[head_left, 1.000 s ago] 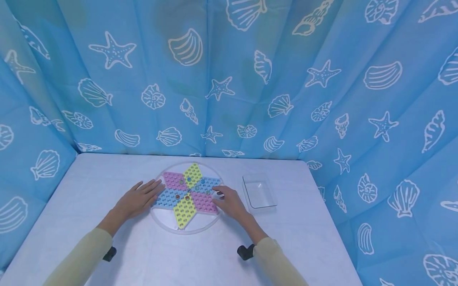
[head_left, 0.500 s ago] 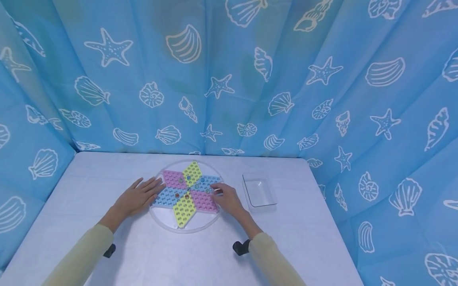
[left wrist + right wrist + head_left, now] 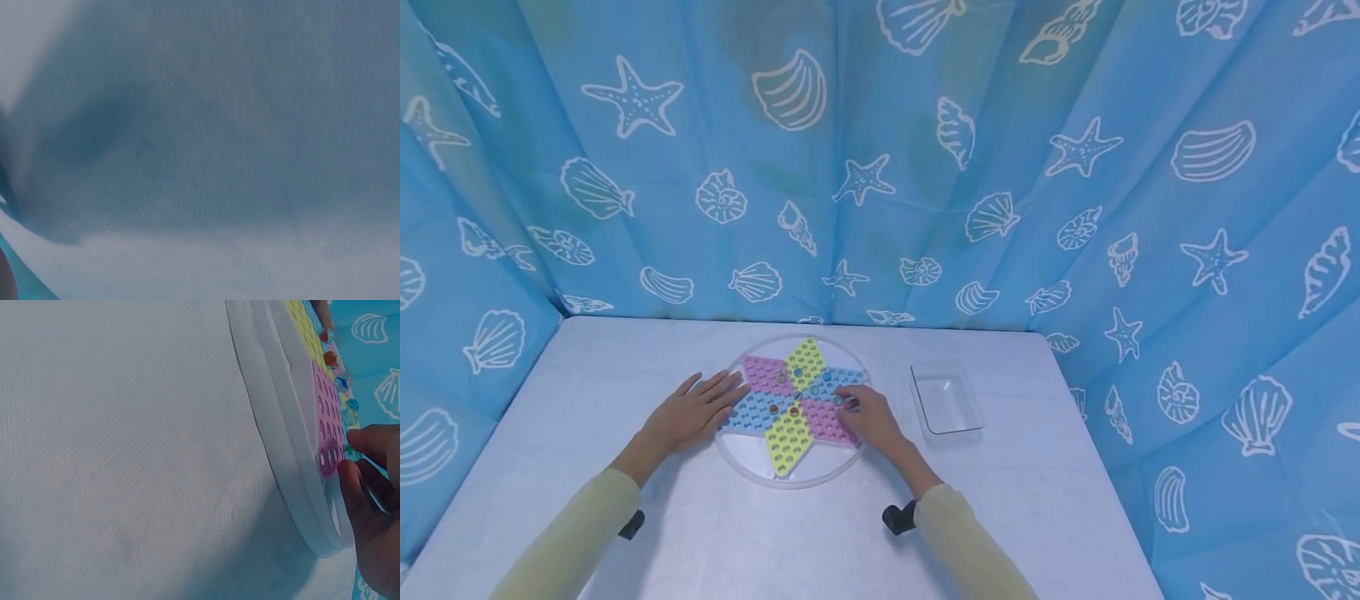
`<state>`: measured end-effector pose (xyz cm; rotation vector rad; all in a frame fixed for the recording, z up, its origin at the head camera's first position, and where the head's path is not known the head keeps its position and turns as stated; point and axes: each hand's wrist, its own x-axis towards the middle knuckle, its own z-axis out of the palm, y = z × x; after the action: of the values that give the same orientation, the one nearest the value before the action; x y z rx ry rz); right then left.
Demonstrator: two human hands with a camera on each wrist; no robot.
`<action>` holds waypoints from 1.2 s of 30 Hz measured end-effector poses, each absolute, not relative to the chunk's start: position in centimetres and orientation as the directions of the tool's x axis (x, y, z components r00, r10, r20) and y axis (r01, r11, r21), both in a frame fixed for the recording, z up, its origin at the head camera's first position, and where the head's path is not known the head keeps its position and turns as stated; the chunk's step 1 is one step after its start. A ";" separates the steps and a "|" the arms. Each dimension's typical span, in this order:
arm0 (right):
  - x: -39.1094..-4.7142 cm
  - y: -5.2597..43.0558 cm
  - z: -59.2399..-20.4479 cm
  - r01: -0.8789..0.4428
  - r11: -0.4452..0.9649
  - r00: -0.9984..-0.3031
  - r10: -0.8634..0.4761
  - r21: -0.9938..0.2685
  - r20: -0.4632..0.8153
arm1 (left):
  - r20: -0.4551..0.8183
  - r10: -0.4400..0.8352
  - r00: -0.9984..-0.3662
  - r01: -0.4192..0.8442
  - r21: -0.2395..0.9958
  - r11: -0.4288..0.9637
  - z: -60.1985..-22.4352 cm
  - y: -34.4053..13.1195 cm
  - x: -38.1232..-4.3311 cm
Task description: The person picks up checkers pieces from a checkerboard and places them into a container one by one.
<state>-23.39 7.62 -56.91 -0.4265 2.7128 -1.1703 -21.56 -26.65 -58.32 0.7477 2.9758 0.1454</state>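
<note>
A round Chinese checkers board (image 3: 789,442) with a pink, yellow and blue star lies on the table. Several glass marbles sit in its holes, among them an orange marble (image 3: 773,409) and a blue marble (image 3: 798,372). My left hand (image 3: 692,414) rests with straight fingers on the board's left edge. At the right side, over the blue and pink points, my right hand (image 3: 871,419) pinches a green marble (image 3: 354,452) between thumb and fingertips, close over the holes. The left wrist view holds mostly shadowed white cloth (image 3: 219,137).
A clear rectangular container (image 3: 946,405) stands on the white-covered table (image 3: 760,542), right of the board. A blue curtain (image 3: 865,242) with shell and starfish prints hangs behind the table and along both sides.
My right hand has shifted a little left over the board, and its fingertips have come together on the green marble. The left hand stays in place.
</note>
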 end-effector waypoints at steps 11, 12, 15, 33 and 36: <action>-23.7 7.1 -57.4 -0.222 0.694 -0.956 -0.295 -0.685 0.011 | -0.031 0.465 -0.885 0.457 0.134 0.879 -57.9 -26.4 -21.2; -23.8 7.1 -57.4 -0.227 0.697 -0.956 -0.292 -0.681 0.019 | -0.030 0.465 -0.885 0.457 0.139 0.879 -57.9 -26.4 -21.2; -23.9 7.0 -57.6 -0.242 0.700 -0.957 -0.286 -0.672 0.047 | -0.040 0.461 -0.887 0.452 0.138 0.881 -57.8 -26.4 -21.2; -23.8 6.8 -57.9 -0.243 0.694 -0.963 -0.256 -0.678 0.082 | -0.049 0.463 -0.885 0.453 0.133 0.881 -58.0 -26.5 -21.3; -23.8 6.7 -57.9 -0.232 0.699 -0.966 -0.249 -0.676 0.075 | -0.055 0.458 -0.887 0.449 0.128 0.884 -58.1 -26.5 -21.4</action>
<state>-23.79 6.74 -57.93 -0.4070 2.8753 -1.1395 -21.41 -26.50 -58.10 0.7153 2.9677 0.1712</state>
